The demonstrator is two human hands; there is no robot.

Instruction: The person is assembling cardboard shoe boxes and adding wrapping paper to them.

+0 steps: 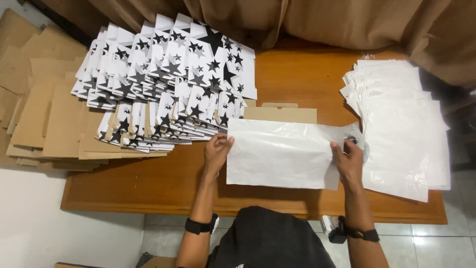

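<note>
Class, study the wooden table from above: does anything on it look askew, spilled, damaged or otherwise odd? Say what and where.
Little stands out. The white bag held by the left hand and right hand is wrinkled at its right end. The star-printed cards are fanned unevenly, and the brown cardboard stack overhangs the table's left edge.

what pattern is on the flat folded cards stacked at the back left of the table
Black stars of mixed sizes on white, across the fanned stacks of flat folded cards; seen in the head view.
</note>
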